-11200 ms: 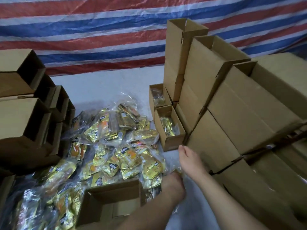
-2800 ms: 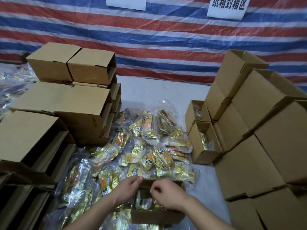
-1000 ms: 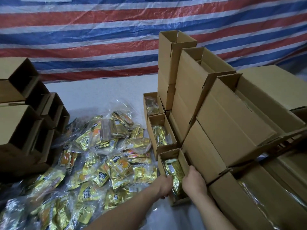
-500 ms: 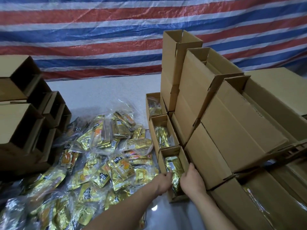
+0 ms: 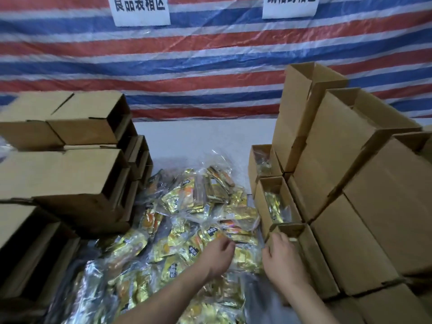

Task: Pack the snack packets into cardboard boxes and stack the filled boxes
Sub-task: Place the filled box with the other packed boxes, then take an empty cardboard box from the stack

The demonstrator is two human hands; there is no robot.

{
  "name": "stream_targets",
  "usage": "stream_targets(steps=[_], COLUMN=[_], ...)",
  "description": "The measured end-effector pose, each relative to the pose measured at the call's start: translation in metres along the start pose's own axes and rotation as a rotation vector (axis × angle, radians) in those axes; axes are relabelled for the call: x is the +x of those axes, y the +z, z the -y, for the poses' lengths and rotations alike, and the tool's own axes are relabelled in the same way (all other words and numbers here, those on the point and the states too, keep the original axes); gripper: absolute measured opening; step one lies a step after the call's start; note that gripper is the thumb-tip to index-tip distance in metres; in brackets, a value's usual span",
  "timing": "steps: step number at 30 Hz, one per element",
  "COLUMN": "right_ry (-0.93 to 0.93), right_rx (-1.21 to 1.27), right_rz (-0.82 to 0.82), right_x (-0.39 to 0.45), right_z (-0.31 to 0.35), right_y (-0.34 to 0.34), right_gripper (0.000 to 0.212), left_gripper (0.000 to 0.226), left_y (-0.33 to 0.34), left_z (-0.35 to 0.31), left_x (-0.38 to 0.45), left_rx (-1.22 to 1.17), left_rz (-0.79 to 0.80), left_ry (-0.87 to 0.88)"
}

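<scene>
A heap of gold snack packets (image 5: 187, 206) in clear wrap lies across the middle of the table. Along its right side stands a row of three open cardboard boxes: a far box (image 5: 253, 160), a middle box (image 5: 268, 181) with a gold packet inside, and a near box (image 5: 292, 226). My left hand (image 5: 217, 256) hovers over the packets with fingers loosely curled, and I see nothing in it. My right hand (image 5: 282, 258) rests at the near box's left rim, fingers lightly bent, and hides part of that box's inside.
Empty boxes lying on their sides are stacked at the left (image 5: 70, 171). A tall stack of boxes (image 5: 350, 171) fills the right side. White tabletop (image 5: 203, 136) shows behind the heap. A striped tarp (image 5: 187, 66) with two white signs hangs at the back.
Both hands have come out of the near box, where they were pressing a gold packet down. My left hand has shifted left over the heap. The view has swung left and up.
</scene>
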State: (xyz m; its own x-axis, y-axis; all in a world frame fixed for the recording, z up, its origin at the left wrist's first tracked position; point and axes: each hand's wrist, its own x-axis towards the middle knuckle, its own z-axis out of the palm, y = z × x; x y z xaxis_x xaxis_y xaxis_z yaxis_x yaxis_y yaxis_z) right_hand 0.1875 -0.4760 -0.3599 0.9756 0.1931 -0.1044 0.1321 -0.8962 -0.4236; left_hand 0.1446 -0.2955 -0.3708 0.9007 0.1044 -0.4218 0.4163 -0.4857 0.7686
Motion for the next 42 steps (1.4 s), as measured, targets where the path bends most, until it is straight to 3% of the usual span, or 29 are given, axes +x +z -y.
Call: stream_targets(steps=[4, 9, 15, 19, 23, 29, 35, 40, 42], right_ry=[-0.095, -0.208, -0.317, -0.364, -0.339, -0.258, -0.177, -0.179, -0.213], right_rx=[0.103, 0.245, 0.423, 0.400, 0.410, 0.386, 0.401, 0.447, 0.464], right_rz=[0.087, 0.172, 0.247, 0.258, 0.275, 0.195, 0.168, 0.098, 0.037], right_x=[0.009, 0.008, 0.016, 0.034, 0.051, 0.065, 0.074, 0.083, 0.090], right_z=[0.060, 0.147, 0.243, 0.286, 0.309, 0.299, 0.274, 0.279, 0.286], right_y=[0.007, 0.012, 0.003, -0.010, -0.023, -0.036, -0.044, -0.059, -0.072], right_gripper=[0.036, 0.030, 0.046, 0.063, 0.067, 0.066, 0.061, 0.051, 0.049], left_gripper=[0.023, 0.032, 0.022, 0.044, 0.071, 0.079, 0.055, 0.022, 0.021], left_y=[-0.065, -0.153, -0.264, -0.344, -0.399, -0.425, -0.431, -0.431, -0.428], left_z=[0.004, 0.008, 0.001, -0.013, -0.023, -0.023, -0.019, -0.058, -0.077], left_x=[-0.019, -0.060, -0.065, -0.026, 0.025, 0.082, 0.087, 0.039, 0.013], left_rx=[0.112, 0.166, 0.267, 0.566, 0.780, 0.881, 0.888, 0.785, 0.717], left_rz=[-0.194, -0.438, -0.766, -0.980, -0.879, -0.763, -0.759, -0.853, -0.891], left_ry=[0.078, 0.149, 0.182, 0.147, -0.026, -0.134, -0.212, -0.073, 0.019])
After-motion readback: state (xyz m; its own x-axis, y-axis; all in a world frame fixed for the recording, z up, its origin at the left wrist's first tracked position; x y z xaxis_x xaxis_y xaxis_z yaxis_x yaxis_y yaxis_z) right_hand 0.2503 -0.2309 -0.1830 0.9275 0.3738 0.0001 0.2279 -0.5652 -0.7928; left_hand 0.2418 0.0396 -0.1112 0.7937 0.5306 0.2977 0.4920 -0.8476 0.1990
